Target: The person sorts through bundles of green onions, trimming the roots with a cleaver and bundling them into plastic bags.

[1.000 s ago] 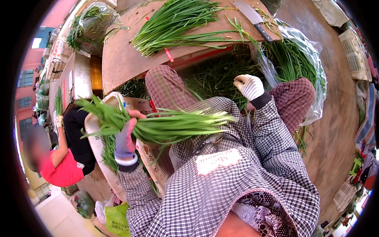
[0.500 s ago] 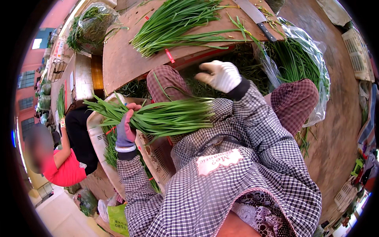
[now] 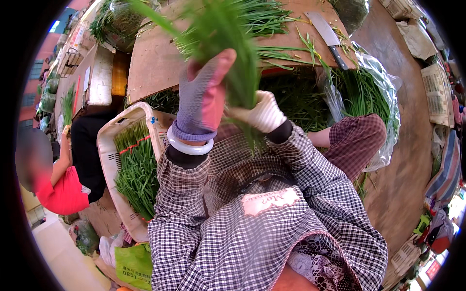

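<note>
A brown floor (image 3: 405,126) fills the right of the view, and in front of it sits the wearer in a checked smock (image 3: 272,233), seen from above. A wooden table (image 3: 155,72) spans the top, its near edge facing the wearer, with dark green leaves in the shadow beneath. At far left, a co-worker in a red top (image 3: 65,194) sits beside another table. Between the two people stands a pale crate (image 3: 105,143), which contains long green leaves (image 3: 133,172). Near the wearer's knee on the right, a clear bag (image 3: 388,104) surrounds further green leaves. The bunch (image 3: 238,60) of long leaves, blurred, is raised in front of the wearer, before the near edge of the table; its upper part overlaps the view of the pile (image 3: 267,19) lying on the tabletop. The left hand (image 3: 201,99), in a grey and pink glove, grasps the bunch with its fingers wrapped about the leaves. The right hand (image 3: 262,111), in a white glove, is at the bunch's lower part; blur prevents telling whether it grips. A knife (image 3: 327,36) lies right of the pile, black handle toward the near edge. A white bangle (image 3: 189,145) encircles the left wrist. A thin red band (image 3: 135,145) crosses the crate's leaves.
</note>
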`<action>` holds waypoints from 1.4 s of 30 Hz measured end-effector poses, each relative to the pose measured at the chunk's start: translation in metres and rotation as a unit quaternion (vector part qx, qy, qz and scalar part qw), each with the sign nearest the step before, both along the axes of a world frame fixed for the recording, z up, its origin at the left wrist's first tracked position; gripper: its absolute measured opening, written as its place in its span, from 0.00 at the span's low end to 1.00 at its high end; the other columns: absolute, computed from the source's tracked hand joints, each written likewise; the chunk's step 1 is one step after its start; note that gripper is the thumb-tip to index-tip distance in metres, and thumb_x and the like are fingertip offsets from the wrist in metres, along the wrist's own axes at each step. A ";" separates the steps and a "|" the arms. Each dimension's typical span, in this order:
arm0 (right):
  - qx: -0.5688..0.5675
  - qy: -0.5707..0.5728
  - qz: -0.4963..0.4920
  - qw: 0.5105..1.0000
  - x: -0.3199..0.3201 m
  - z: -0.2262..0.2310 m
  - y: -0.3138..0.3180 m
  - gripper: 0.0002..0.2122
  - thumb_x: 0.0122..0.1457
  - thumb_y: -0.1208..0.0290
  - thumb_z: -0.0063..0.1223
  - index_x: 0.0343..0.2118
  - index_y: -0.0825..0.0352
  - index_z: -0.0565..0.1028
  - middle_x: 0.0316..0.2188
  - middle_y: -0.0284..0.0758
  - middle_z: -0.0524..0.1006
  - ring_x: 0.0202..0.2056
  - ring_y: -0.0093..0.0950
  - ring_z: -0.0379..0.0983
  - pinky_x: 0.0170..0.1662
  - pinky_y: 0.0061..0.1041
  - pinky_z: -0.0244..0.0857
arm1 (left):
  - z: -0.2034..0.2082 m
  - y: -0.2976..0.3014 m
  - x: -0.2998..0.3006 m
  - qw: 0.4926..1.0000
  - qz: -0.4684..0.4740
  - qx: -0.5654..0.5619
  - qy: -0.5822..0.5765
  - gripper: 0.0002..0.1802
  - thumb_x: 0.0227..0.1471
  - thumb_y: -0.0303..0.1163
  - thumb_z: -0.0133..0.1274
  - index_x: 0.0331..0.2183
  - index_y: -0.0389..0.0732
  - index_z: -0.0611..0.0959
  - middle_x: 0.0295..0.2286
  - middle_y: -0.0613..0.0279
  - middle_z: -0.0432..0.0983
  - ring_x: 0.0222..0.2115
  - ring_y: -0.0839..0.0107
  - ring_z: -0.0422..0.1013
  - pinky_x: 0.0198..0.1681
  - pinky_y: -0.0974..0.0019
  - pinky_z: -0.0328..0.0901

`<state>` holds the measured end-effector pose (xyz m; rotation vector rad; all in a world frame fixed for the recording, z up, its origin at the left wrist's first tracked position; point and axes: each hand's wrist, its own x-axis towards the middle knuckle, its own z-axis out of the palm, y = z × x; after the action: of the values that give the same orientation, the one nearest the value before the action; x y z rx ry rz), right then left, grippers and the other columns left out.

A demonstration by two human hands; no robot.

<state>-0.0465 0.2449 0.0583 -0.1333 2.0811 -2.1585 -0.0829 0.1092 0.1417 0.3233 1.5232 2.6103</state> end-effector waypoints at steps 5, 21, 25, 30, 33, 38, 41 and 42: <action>-0.145 -0.100 -0.159 0.972 -0.010 0.011 0.071 0.08 0.44 0.77 0.61 0.28 0.74 0.79 0.23 0.37 0.80 0.23 0.23 0.76 0.27 0.21 0.71 | 0.027 0.001 -0.004 0.982 0.066 -0.095 0.150 0.28 0.51 0.30 0.53 0.53 0.29 0.68 0.49 0.52 0.68 0.47 0.66 0.67 0.55 0.65 0.59; 0.144 0.042 -0.168 0.974 -0.063 -0.004 0.113 0.16 0.55 0.63 0.56 0.41 0.70 0.75 0.25 0.39 0.79 0.27 0.26 0.77 0.30 0.27 0.68 | -0.145 0.073 0.028 0.914 -0.323 0.039 -0.241 0.22 0.57 0.40 0.51 0.50 0.39 0.72 0.41 0.61 0.74 0.40 0.72 0.72 0.44 0.66 0.68; 0.254 0.056 -0.148 0.954 -0.065 -0.056 0.133 0.19 0.59 0.58 0.51 0.44 0.71 0.74 0.31 0.42 0.79 0.31 0.29 0.75 0.36 0.28 0.68 | -0.161 0.083 0.028 0.883 -0.274 0.139 -0.355 0.22 0.56 0.37 0.54 0.49 0.37 0.72 0.37 0.58 0.76 0.35 0.69 0.74 0.39 0.63 0.71; 0.102 -0.078 -0.127 0.984 -0.018 -0.067 0.136 0.18 0.57 0.71 0.55 0.49 0.75 0.72 0.36 0.34 0.79 0.35 0.20 0.72 0.39 0.21 0.68 | -0.176 0.081 0.027 0.892 -0.250 0.111 -0.360 0.19 0.55 0.34 0.55 0.47 0.37 0.73 0.35 0.55 0.77 0.34 0.67 0.75 0.37 0.60 0.73; 0.036 -0.146 -0.072 0.986 -0.010 -0.048 0.122 0.29 0.49 0.66 0.62 0.52 0.75 0.67 0.42 0.42 0.77 0.41 0.28 0.75 0.44 0.24 0.68 | -0.174 0.083 0.028 0.908 -0.251 0.100 -0.321 0.20 0.54 0.34 0.56 0.47 0.38 0.73 0.36 0.55 0.77 0.35 0.66 0.75 0.37 0.59 0.73; 0.204 -0.022 -0.076 0.976 -0.015 -0.060 0.112 0.30 0.45 0.62 0.61 0.50 0.73 0.69 0.43 0.48 0.76 0.43 0.36 0.75 0.46 0.28 0.68 | -0.173 0.084 0.029 0.922 -0.253 0.054 -0.287 0.23 0.54 0.31 0.54 0.50 0.36 0.70 0.42 0.51 0.75 0.44 0.59 0.73 0.47 0.49 0.70; -0.001 -0.056 -0.098 0.994 -0.013 -0.065 0.112 0.24 0.48 0.74 0.57 0.51 0.74 0.69 0.39 0.41 0.78 0.38 0.27 0.75 0.42 0.24 0.69 | -0.166 0.078 0.029 0.870 -0.304 0.187 -0.339 0.22 0.57 0.34 0.48 0.51 0.35 0.69 0.44 0.48 0.73 0.45 0.55 0.72 0.49 0.44 0.68; -0.002 -0.064 -0.131 0.989 -0.011 -0.064 0.115 0.24 0.49 0.79 0.55 0.52 0.74 0.68 0.38 0.37 0.78 0.37 0.22 0.73 0.41 0.22 0.69 | -0.167 0.079 0.028 0.869 -0.288 0.193 -0.352 0.23 0.58 0.37 0.43 0.51 0.34 0.69 0.46 0.46 0.72 0.46 0.52 0.71 0.52 0.41 0.65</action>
<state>-0.0579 0.3598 -0.0054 0.2852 2.1236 -2.2437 -0.0551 0.1883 -0.0250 -0.1374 0.5479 2.1413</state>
